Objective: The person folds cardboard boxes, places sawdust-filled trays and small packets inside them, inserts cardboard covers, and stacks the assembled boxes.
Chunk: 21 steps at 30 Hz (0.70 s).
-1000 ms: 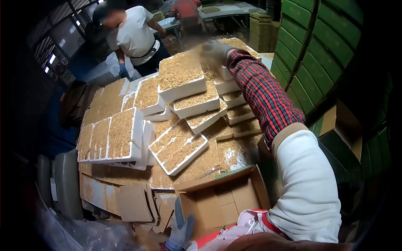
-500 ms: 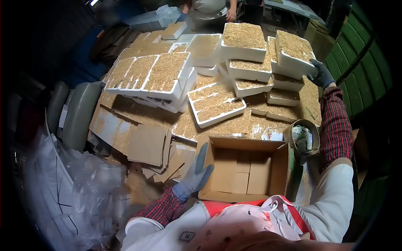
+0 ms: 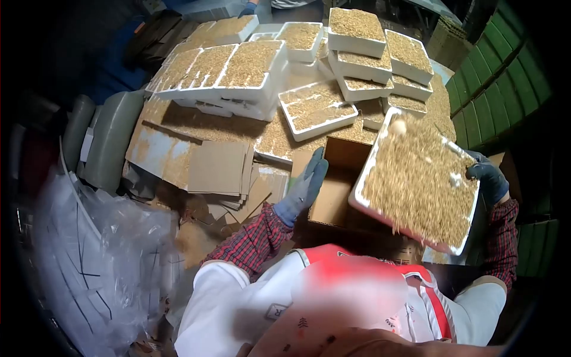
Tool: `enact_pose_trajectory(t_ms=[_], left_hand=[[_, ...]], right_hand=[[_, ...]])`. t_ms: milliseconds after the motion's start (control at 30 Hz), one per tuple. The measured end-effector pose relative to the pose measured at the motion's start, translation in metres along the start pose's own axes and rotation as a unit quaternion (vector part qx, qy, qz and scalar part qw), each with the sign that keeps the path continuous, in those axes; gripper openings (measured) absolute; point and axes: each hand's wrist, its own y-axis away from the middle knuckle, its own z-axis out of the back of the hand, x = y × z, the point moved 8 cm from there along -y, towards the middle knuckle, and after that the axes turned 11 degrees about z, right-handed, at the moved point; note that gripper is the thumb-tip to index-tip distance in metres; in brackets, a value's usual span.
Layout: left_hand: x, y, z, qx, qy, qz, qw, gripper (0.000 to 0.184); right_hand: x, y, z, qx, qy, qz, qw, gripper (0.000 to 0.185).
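Note:
A white foam tray [image 3: 421,181] full of light brown flakes is tilted over the right part of an open cardboard box [image 3: 329,199]. My right hand [image 3: 489,177], in a dark glove, grips the tray's right edge. Some flakes look blurred, and a pale round lump shows near the tray's top corner. My left hand [image 3: 304,185], in a grey-blue glove, is at the box's left side with its fingers stretched out and nothing in it.
More foam trays [image 3: 250,65] of flakes are stacked across the table. Flat cardboard pieces [image 3: 217,166] lie left of the box, clear plastic sheeting [image 3: 128,256] at lower left. Green boxes [image 3: 491,89] stand at right. A co-worker's gloved hand [image 3: 248,9] shows at the top.
My right hand has brought a tray from the right-hand stack down toward me and over the box. My left hand stays beside the box. The view has shifted.

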Motion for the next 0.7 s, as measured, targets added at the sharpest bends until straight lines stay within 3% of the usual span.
enact_pose_trajectory(t_ms=[33, 67, 133, 233, 300, 400, 467, 500, 633, 667, 700], left_hand=[[0.010, -0.006, -0.003, 0.020, 0.009, -0.026, 0.999, 0.061], [0.011, -0.008, -0.007, 0.039, 0.056, 0.031, 0.997, 0.061], [-0.017, 0.004, -0.012, 0.057, 0.129, 0.034, 0.989, 0.062], [-0.004, 0.004, -0.017, 0.069, 0.145, 0.044, 0.986, 0.058], [-0.017, 0.008, -0.008, 0.019, -0.008, -0.042, 0.999, 0.060], [-0.026, 0.010, -0.003, 0.056, -0.033, 0.005, 0.998, 0.053], [-0.012, 0.006, -0.017, 0.022, -0.004, -0.039, 0.999, 0.055], [-0.007, 0.011, -0.014, -0.004, 0.052, 0.004, 0.999, 0.057], [0.009, 0.011, -0.001, -0.041, -0.008, -0.076, 0.996, 0.053], [0.032, 0.004, 0.003, -0.012, 0.041, -0.101, 0.994, 0.051], [0.050, 0.003, 0.024, -0.003, 0.157, -0.005, 0.988, 0.057]], right_hand=[[0.008, 0.000, -0.019, 0.012, -0.003, -0.030, 0.999, 0.060], [0.013, -0.002, -0.039, 0.023, -0.006, -0.061, 0.998, 0.058], [0.023, -0.007, -0.065, 0.063, 0.007, -0.109, 0.992, 0.056], [0.015, -0.018, -0.065, 0.052, 0.037, -0.122, 0.990, 0.052], [0.025, -0.024, -0.081, 0.055, 0.058, -0.138, 0.987, 0.050], [0.034, -0.030, -0.105, 0.056, 0.098, -0.144, 0.983, 0.044], [0.031, -0.032, -0.122, 0.065, 0.095, -0.145, 0.983, 0.039], [0.019, -0.035, -0.123, 0.068, 0.104, -0.164, 0.979, 0.037], [-0.012, -0.055, -0.143, 0.103, 0.135, -0.153, 0.974, 0.037], [-0.029, -0.054, -0.145, 0.106, 0.126, -0.157, 0.974, 0.038], [-0.033, -0.058, -0.153, 0.100, 0.119, -0.135, 0.979, 0.044]])
